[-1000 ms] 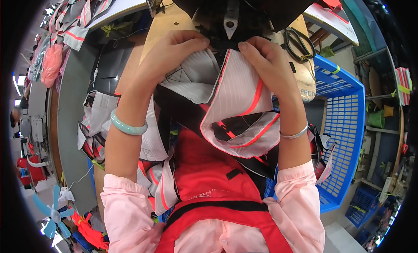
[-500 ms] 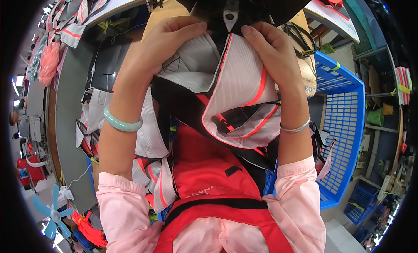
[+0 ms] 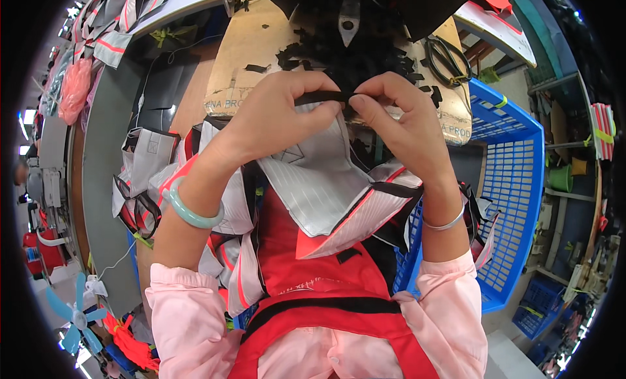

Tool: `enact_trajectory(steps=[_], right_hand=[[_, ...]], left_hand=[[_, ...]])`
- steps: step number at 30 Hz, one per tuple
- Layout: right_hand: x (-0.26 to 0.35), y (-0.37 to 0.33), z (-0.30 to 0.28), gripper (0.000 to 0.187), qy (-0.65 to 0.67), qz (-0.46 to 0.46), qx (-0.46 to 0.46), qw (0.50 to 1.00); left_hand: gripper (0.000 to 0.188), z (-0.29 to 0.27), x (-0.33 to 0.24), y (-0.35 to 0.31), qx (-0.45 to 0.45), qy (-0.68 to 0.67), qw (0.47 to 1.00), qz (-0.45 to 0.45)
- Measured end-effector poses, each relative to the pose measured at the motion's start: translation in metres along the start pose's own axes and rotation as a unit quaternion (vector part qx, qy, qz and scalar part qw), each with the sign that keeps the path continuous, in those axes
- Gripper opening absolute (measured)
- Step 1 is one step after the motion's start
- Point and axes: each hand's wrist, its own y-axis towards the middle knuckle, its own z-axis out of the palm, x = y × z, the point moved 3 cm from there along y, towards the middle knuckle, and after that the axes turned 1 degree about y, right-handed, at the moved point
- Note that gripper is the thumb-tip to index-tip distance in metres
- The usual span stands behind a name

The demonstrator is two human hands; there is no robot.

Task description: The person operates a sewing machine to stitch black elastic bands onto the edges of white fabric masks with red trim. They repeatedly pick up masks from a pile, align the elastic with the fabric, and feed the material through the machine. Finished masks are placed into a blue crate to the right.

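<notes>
A grey-white striped fabric piece (image 3: 319, 190) with red trim and black edging hangs from my hands over my red apron. My left hand (image 3: 287, 115) pinches the black edging strip (image 3: 318, 97) at its top between thumb and fingers. Close beside it, my right hand (image 3: 407, 121) pinches the same black edging, the two thumbs nearly meeting. Beyond my hands, a pointed metal plate with a hole (image 3: 349, 24) sticks out from under a dark machine part; the fabric is apart from it. My fingers hide part of the edging.
Several black scraps (image 3: 293, 56) lie on the wooden worktop (image 3: 251, 37). Black-handled scissors (image 3: 448, 59) rest at its right edge. A blue plastic basket (image 3: 512, 190) stands to my right. More striped fabric pieces (image 3: 145, 159) are heaped to my left.
Both hands have come back toward me, away from the metal plate, and closer together. The fabric piece has turned, showing its grey face. Black scraps on the worktop are now uncovered.
</notes>
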Motion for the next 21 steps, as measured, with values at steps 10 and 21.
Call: enact_trajectory(steps=[10,21], right_hand=[[-0.012,0.009,0.004,0.018,0.035,-0.021,-0.079,0.996],[-0.039,0.034,0.01,0.022,0.151,0.035,-0.097,0.983]], left_hand=[[0.023,-0.011,0.005,0.006,-0.027,-0.065,0.994,-0.08],[0.03,-0.022,0.01,0.035,-0.027,-0.047,0.995,-0.088]])
